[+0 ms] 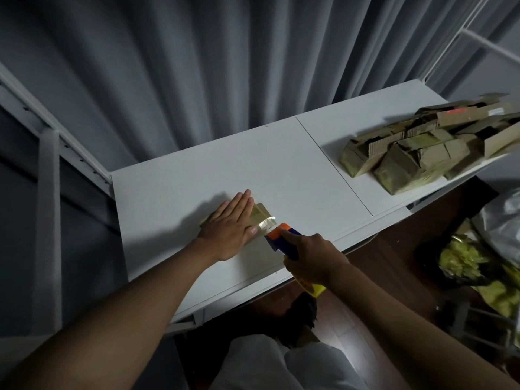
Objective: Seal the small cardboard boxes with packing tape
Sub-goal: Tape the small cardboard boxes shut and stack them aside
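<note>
White table [281, 153] under both hands, and well off beyond the right hand sits the heap of cardboard boxes [439, 153], waiting their turn by the look of it. Left hand [228, 227] lies flat, fingers straight, pressing the small cardboard box [260, 213] down so it can't slide. Right hand [312, 256] is clenched round the tape dispenser [282, 239], its toothed edge at the box's near end, a shiny strip of packing tape [266, 223] stretched between them.

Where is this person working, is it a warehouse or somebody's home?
Probably a home room used for packing, not a warehouse. A grey curtain hangs behind a white table, a white metal frame stands alongside, and a heap of small cardboard boxes waits on the table.
</note>
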